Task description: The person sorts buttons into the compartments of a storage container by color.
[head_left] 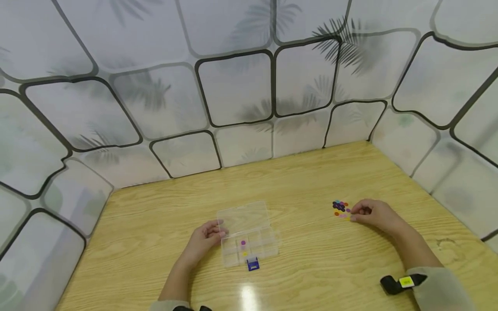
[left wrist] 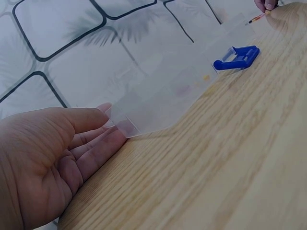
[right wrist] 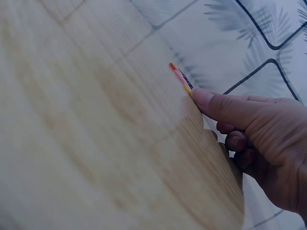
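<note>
A clear plastic compartment box lies on the table with its lid folded back. A purple disc and a yellow disc are inside it; a blue latch piece sits at its front edge. My left hand grips the box's left side, thumb and fingers about its corner. To the right, my right hand reaches a cluster of small coloured discs. Its thumb touches the near edge of the discs, other fingers curled. Whether a disc is pinched is hidden.
The wood-grain table is bounded at the back and sides by patterned cloth walls. Table surface separates the box from the disc cluster. A black wrist strap shows at my right sleeve.
</note>
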{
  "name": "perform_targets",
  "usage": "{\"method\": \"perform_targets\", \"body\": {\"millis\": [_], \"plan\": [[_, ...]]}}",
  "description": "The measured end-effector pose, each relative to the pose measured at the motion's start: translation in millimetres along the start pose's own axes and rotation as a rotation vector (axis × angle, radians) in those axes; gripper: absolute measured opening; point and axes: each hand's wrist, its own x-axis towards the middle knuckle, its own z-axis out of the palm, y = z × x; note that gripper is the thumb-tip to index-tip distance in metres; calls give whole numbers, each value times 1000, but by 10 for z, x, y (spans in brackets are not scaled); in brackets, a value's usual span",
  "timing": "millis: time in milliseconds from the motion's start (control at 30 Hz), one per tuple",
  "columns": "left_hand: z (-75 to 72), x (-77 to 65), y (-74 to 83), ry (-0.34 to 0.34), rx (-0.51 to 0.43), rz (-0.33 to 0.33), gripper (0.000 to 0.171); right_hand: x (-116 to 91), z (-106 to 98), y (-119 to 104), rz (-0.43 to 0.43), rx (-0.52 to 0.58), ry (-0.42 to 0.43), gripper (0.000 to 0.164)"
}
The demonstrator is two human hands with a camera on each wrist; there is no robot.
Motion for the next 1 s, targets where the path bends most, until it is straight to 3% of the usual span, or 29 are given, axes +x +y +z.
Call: {"method": "perform_targets", "body": {"millis": [200,467,667,767,1000], "plan": [[16,5,-11,-3,-2,-3,49,-27,28,-15,-33,-50,36,18],[1,3,2,7,10,2,48,-18,103,-57,-124,-227,73,16],[1,10,-14,9,19,7,47,-87,181,-96,-133,-344,163,17],[3,9,-12,11,20,13,48,-121,212,-74,-117,-317,187,18],[-1,0,6,10,19,2,48,-106,195,-9,-74,-100,190,20]]}}
